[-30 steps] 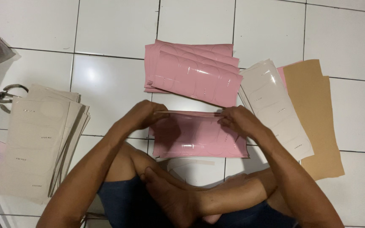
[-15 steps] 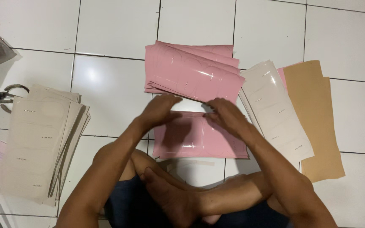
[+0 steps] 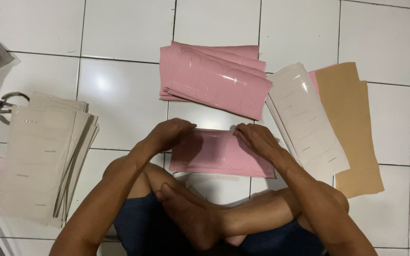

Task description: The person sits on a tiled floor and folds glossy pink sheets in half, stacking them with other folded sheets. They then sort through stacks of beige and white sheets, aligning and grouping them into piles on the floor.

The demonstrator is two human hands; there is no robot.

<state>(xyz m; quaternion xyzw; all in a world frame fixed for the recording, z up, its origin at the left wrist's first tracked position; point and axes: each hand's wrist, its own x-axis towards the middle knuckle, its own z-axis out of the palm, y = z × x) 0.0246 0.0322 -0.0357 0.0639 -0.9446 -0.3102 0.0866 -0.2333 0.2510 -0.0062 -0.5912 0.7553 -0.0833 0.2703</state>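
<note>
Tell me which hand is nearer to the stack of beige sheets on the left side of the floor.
Left. The left hand rests on the near pink sheet's left top corner, closer to the beige stack. The right hand presses the same sheet's right part, farther away.

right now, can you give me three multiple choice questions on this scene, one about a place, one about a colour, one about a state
1. Where does the pink stack lie?
A. On the floor tiles beyond the hands
B. On the person's lap
C. On top of the brown sheets

2. What colour is the sheet under both hands?
A. Beige
B. Pink
C. Brown

3. How are the left hand and right hand placed?
A. Both raised off the sheet
B. Only one touches the sheet
C. Both rest on the sheet's far edge

Answers:
1 A, the stack sits on the white tiles past the hands, left of the beige stack.
2 B, it matches the pink stack.
3 C, each hand rests on a far corner.
</note>
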